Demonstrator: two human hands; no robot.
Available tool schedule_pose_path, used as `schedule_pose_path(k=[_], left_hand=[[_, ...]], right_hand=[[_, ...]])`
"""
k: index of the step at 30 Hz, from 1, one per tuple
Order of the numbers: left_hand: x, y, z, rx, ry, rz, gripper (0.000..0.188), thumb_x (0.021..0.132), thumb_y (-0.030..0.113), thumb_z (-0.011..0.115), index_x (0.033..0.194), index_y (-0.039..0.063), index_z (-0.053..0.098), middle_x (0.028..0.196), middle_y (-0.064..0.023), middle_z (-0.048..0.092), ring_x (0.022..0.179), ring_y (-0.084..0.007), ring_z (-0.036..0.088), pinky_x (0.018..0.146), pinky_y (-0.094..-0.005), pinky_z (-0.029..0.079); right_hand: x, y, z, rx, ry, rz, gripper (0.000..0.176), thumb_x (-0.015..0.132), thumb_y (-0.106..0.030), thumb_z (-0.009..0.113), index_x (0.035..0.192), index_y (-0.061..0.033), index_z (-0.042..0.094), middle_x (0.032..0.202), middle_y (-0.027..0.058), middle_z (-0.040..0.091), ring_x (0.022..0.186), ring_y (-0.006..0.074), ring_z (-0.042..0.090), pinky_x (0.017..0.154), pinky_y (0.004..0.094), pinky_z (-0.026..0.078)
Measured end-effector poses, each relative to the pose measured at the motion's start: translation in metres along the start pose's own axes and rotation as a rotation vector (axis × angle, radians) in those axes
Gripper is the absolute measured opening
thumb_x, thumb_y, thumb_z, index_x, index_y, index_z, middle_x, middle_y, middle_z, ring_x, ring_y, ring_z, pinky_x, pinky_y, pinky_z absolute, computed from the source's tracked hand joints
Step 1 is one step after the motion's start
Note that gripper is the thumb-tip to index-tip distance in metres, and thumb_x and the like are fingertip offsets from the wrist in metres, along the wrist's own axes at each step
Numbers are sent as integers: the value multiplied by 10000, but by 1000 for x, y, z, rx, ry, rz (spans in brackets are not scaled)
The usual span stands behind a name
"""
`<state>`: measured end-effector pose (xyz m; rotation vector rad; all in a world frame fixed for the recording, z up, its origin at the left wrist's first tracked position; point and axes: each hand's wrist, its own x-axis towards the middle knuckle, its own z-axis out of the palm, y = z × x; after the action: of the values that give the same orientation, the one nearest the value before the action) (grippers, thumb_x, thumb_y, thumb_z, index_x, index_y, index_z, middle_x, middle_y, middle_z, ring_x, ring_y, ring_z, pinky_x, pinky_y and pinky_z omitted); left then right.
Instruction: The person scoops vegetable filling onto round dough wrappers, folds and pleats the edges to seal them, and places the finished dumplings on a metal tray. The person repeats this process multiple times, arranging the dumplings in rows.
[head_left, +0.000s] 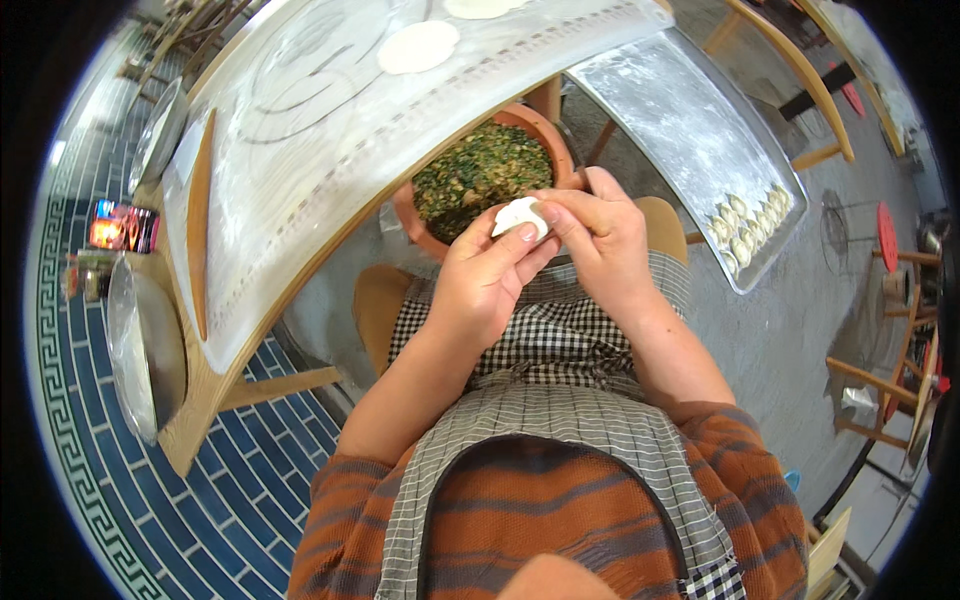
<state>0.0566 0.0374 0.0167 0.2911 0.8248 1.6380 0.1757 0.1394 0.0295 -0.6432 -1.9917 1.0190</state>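
Note:
A white dough dumpling (519, 216) is pinched between my left hand (478, 285) and my right hand (611, 244). My left fingers support it from below, with the thumb on its near side. The right thumb and index finger press its right edge. A short brown piece (574, 180) shows beside my right fingers; I cannot tell whether it is a tool handle or something behind the hand. Just beyond the hands is an orange-brown basin (409, 214) of chopped green filling (484, 169). Its near rim is partly hidden by my hands.
A floured board (315, 172) bears round dough wrappers (418, 46) and a wooden rolling pin (199, 225). At right, a metal tray (652, 82) holds several dumplings (750, 225) in rows at its near end. A plastic-covered metal bowl (150, 352) stands at left. Wooden chairs (892, 375) are at far right.

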Motion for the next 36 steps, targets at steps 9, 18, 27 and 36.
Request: schedule_pose_path(k=[9, 18, 27, 36], left_hand=[[16, -14, 4, 57, 40, -48, 342, 950, 52, 633, 1277, 5, 546, 1217, -93, 613, 1103, -183, 617, 1007, -347, 514], [42, -46, 31, 729, -107, -65, 440, 907, -60, 627, 1324, -48, 488, 1227, -100, 594, 1105, -140, 586, 956, -275, 486], [47, -38, 13, 782, -31, -167, 488, 922, -62, 572, 1392, -10, 454, 1322, -147, 572, 1177, -217, 589, 986, -327, 479], [36, -30, -14, 806, 140, -217, 403, 961, -6, 551, 1359, -12, 485, 1276, -151, 619, 1124, -224, 620, 950, -341, 503]], right_hand=[[-14, 33, -17, 30, 62, -37, 158, 855, -162, 691, 958, -62, 757, 856, 99, 621, 826, 281, 632, 721, 382, 510], [-28, 70, -73, 194, -99, 67, 145, 820, -132, 726, 948, -71, 758, 863, 109, 649, 784, 294, 645, 715, 374, 519], [-44, 218, -231, -250, 437, 393, 89, 881, -97, 718, 944, -55, 765, 828, 56, 650, 791, 162, 631, 699, 297, 481], [-56, 329, -297, -758, 406, 628, 164, 875, -264, 702, 953, -138, 772, 930, 84, 694, 843, 303, 662, 755, 413, 513]])
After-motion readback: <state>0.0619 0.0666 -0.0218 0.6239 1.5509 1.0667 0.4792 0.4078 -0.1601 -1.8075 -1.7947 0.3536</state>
